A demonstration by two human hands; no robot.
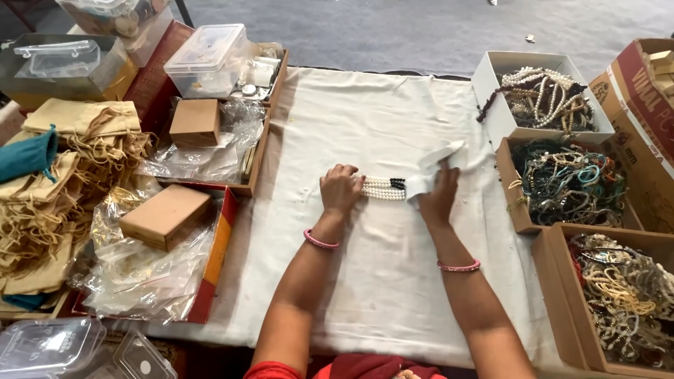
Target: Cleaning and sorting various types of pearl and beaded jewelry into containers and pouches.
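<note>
A multi-strand white pearl bracelet [382, 188] with a black section lies on the white cloth [365, 281] at the middle of the table. My left hand [340, 188] presses down on its left end with curled fingers. My right hand [439, 196] grips a piece of white cloth or paper [439, 160] at the bracelet's right end, covering that end. Both wrists wear pink bangles.
Three open cardboard boxes of beaded jewellery line the right side: white pearls [540, 95], mixed coloured strands [569, 184], pale beads [625, 295]. On the left are trays with plastic bags, small brown boxes [165, 215], beige drawstring pouches [63, 182] and clear plastic containers [210, 60].
</note>
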